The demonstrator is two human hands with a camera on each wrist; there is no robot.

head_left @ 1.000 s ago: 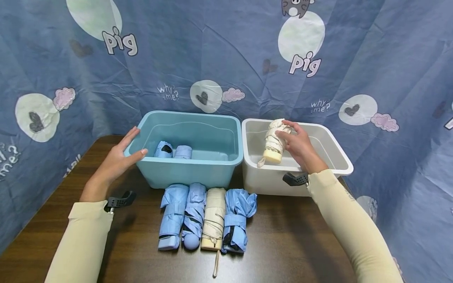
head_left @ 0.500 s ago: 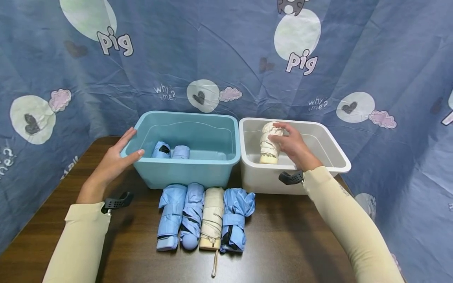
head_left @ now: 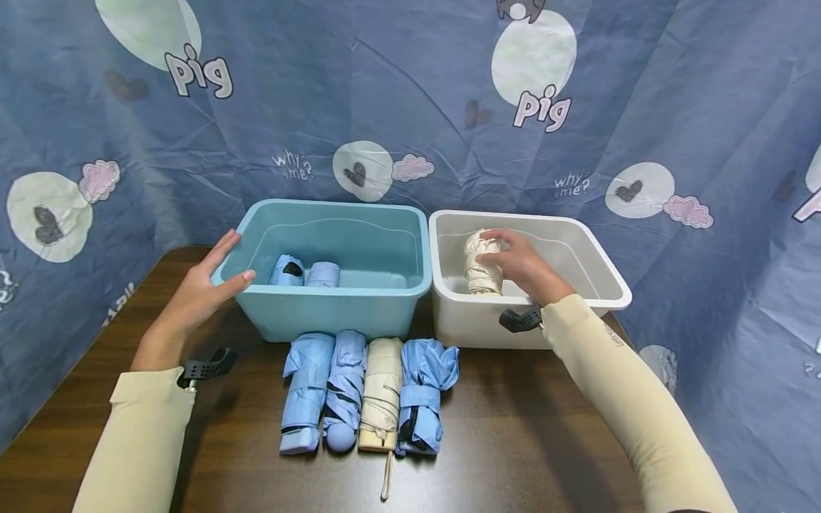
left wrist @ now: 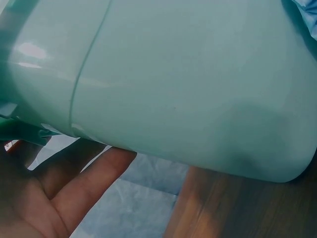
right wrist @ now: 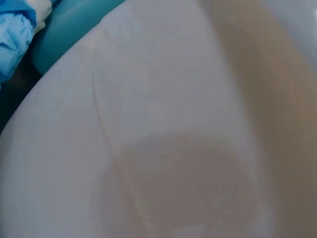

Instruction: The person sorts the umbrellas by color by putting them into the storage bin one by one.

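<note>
In the head view my right hand [head_left: 524,269] holds a folded cream umbrella [head_left: 477,262] by its side, thumb and fingers around it. The umbrella stands tilted inside the white bin [head_left: 494,324], its lower end hidden behind the front rim. My left hand [head_left: 195,299] rests at the left corner of the teal bin [head_left: 333,313], fingers straight and spread along the rim. In the left wrist view its fingers [left wrist: 94,183] lie against the outer wall. The right wrist view shows mostly the white bin's wall [right wrist: 163,99], with the right hand out of sight.
Two blue umbrellas [head_left: 287,271] are inside the teal bin. In front of it, on the brown wooden table [head_left: 513,442], lie several folded umbrellas side by side: blue ones [head_left: 306,392] and a cream one [head_left: 383,385] with a wrist loop. A printed blue cloth [head_left: 385,85] hangs behind the bins.
My right hand has lowered the cream umbrella deeper into the white bin, so its handle end has gone behind the front rim. My left hand keeps its place on the teal bin.
</note>
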